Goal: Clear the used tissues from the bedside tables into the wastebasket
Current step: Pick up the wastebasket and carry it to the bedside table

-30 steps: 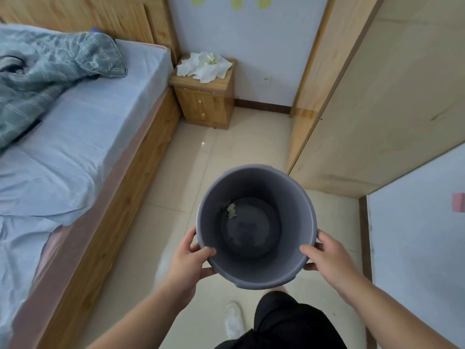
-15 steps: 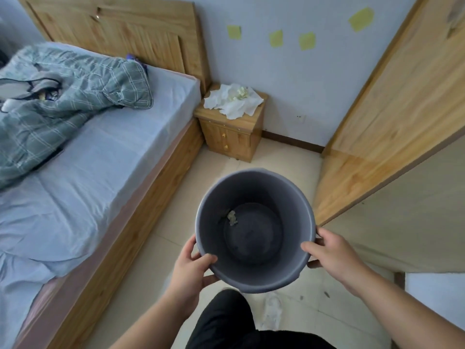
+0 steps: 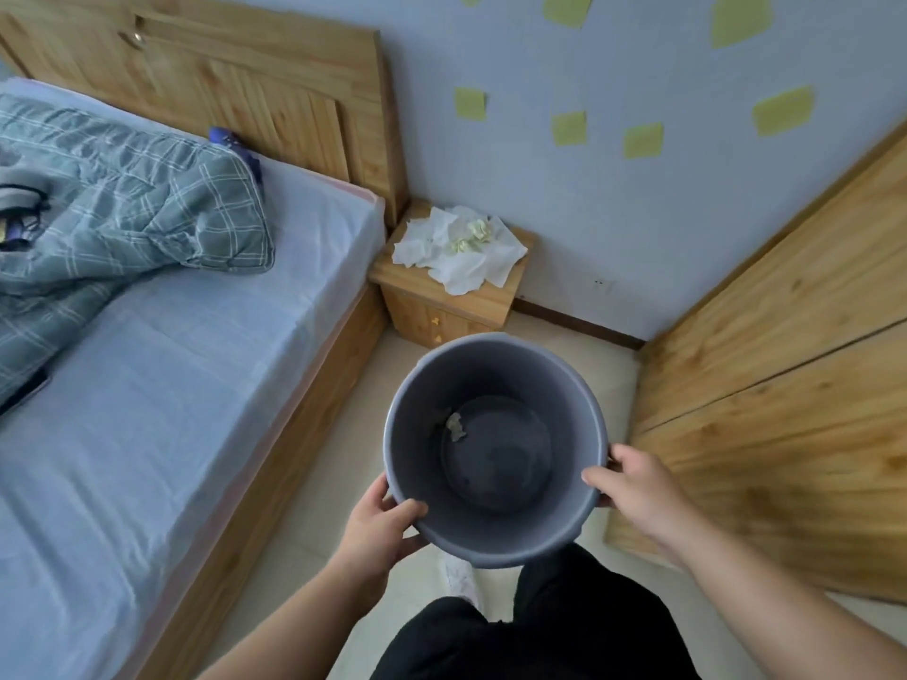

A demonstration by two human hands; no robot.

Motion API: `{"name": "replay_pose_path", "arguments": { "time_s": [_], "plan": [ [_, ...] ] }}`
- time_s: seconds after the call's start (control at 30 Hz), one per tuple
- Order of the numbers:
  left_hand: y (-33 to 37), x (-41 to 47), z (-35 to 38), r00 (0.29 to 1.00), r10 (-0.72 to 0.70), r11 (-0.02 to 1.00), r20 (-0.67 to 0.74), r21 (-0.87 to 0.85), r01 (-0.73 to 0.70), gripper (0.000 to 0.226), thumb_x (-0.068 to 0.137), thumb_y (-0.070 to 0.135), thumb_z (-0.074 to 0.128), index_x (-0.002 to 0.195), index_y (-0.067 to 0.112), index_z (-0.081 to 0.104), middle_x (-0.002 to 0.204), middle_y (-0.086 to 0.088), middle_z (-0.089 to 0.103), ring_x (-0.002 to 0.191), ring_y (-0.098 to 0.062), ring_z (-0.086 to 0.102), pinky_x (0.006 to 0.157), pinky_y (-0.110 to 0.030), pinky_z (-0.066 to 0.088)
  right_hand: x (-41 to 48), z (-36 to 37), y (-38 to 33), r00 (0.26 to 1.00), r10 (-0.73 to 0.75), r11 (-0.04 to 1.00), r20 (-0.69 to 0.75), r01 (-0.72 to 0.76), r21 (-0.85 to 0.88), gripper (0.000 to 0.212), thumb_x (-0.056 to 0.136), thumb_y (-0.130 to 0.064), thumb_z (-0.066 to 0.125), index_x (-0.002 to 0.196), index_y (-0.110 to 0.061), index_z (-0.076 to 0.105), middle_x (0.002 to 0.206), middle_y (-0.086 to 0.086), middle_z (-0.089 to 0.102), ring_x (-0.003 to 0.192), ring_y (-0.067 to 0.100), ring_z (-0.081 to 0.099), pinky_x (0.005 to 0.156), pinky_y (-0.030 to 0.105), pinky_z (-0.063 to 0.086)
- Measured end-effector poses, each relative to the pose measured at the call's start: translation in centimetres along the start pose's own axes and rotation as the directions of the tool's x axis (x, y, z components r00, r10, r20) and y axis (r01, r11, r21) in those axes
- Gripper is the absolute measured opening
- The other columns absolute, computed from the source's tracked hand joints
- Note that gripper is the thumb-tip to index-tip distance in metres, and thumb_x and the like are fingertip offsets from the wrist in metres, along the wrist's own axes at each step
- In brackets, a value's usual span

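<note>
Wastebasket [image 3: 417, 434], grey and round, held out in front by both hands, mouth facing up so it's ready to catch stuff. Left hand [image 3: 378, 527] grips the near-left rim, thumb hooked over the lip, fingers curled under the outer wall. Right hand [image 3: 638, 493] does the same on the right rim, thumb over the lip. The two-sided hold likely keeps the bin level while it's carried. Bin is nearly empty, with one small pale scrap [image 3: 456, 427] at the edge of the bottom. Used tissues [image 3: 461, 247] sit in a crumpled white pile, yellowish bits on top, on the wooden bedside counter [image 3: 486, 306]. It sits in the corner between the bed [image 3: 172, 360] headboard and the wall, apart from the bin. One sheet hangs over the counter's front edge. No tissue in either hand yet. Judged step: bring the bin beside the counter, then free one hand to grab. Only one counter in view. Risk: loose sheets slipping to the floor
</note>
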State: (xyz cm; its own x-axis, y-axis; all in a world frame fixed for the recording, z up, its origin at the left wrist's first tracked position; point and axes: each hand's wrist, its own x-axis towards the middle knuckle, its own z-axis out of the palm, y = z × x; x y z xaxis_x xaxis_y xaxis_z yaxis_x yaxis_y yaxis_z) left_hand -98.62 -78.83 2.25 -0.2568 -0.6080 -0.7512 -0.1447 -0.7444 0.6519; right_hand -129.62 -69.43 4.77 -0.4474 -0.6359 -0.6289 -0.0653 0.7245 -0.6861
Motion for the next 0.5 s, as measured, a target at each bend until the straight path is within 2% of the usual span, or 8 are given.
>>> {"name": "replay_pose_path", "arguments": {
  "time_s": [0.07, 0.13, 0.23, 0.3, 0.4, 0.5],
  "plan": [
    [2.2, 2.4, 0.0, 1.0, -0.017, 1.0, -0.009, -0.012, 0.017, 0.051, 0.094, -0.007, 0.062, 0.128, 0.03, 0.067, 0.108, -0.005, 0.082, 0.095, -0.027, 0.08, 0.072, -0.04, 0.066, 2.8, 0.1, -2.1, 1.0, 0.014, 0.999, 0.024, -0.013, -0.035, 0.013, 0.078, -0.016, 0.068, 0.088, -0.017, 0.076, 0.086, 0.008, 0.079, 0.081, 0.023, 0.077, 0.075, 0.041, 0.066],
    [3.9, 4.9, -0.2, 0.999, -0.04, 0.999, -0.031, -0.028, 0.04, 0.051, 0.094, -0.008, 0.063, 0.125, 0.032, 0.068, 0.107, -0.004, 0.082, 0.095, -0.026, 0.08, 0.073, -0.041, 0.067, 5.9, 0.5, -4.2, 0.999, 0.02, 0.995, 0.041, -0.016, -0.094, 0.01, 0.082, -0.016, 0.066, 0.088, -0.017, 0.074, 0.083, 0.004, 0.079, 0.077, 0.017, 0.076, 0.075, 0.041, 0.066],
    [5.7, 9.0, -0.7, 0.996, -0.063, 0.997, -0.061, -0.053, 0.06, 0.049, 0.093, -0.006, 0.066, 0.124, 0.031, 0.07, 0.106, -0.002, 0.082, 0.095, -0.024, 0.08, 0.072, -0.038, 0.067, 10.9, 1.7, -7.0, 0.996, 0.016, 0.984, 0.089, 0.0, -0.178, 0.011, 0.08, -0.029, 0.063, 0.082, -0.037, 0.071, 0.074, -0.011, 0.075, 0.066, 0.002, 0.071, 0.059, 0.03, 0.057],
    [6.1, 11.8, -0.9, 0.99, -0.081, 0.996, -0.117, -0.054, 0.075, 0.046, 0.093, -0.007, 0.066, 0.123, 0.028, 0.071, 0.105, -0.002, 0.082, 0.095, -0.024, 0.08, 0.072, -0.037, 0.066, 15.0, 2.6, -8.2, 0.99, 0.023, 0.971, 0.137, 0.011, -0.241, 0.016, 0.08, -0.034, 0.061, 0.083, -0.049, 0.066, 0.074, -0.017, 0.074, 0.065, -0.001, 0.07, 0.056, 0.026, 0.05],
    [5.9, 15.9, -0.8, 0.972, -0.103, 0.993, -0.213, -0.087, 0.086, 0.044, 0.093, -0.009, 0.062, 0.118, 0.025, 0.074, 0.102, -0.004, 0.082, 0.091, -0.023, 0.08, 0.068, -0.033, 0.066, 21.8, 4.5, -9.1, 0.971, 0.088, 0.951, 0.223, -0.015, -0.308, 0.008, 0.083, -0.034, 0.061, 0.086, -0.035, 0.069, 0.077, -0.016, 0.074, 0.073, 0.006, 0.073, 0.066, 0.033, 0.06],
    [5.1, 21.1, -1.5, 0.957, -0.137, 0.986, -0.256, -0.124, 0.108, 0.049, 0.093, -0.008, 0.06, 0.107, 0.034, 0.079, 0.102, -0.004, 0.082, 0.091, -0.023, 0.08, 0.067, -0.031, 0.066, 29.2, 7.3, -9.2, 0.95, 0.13, 0.922, 0.285, -0.009, -0.388, 0.008, 0.087, -0.033, 0.06, 0.091, -0.028, 0.065, 0.083, -0.004, 0.074, 0.079, 0.012, 0.073, 0.076, 0.04, 0.063]
  ]
}}
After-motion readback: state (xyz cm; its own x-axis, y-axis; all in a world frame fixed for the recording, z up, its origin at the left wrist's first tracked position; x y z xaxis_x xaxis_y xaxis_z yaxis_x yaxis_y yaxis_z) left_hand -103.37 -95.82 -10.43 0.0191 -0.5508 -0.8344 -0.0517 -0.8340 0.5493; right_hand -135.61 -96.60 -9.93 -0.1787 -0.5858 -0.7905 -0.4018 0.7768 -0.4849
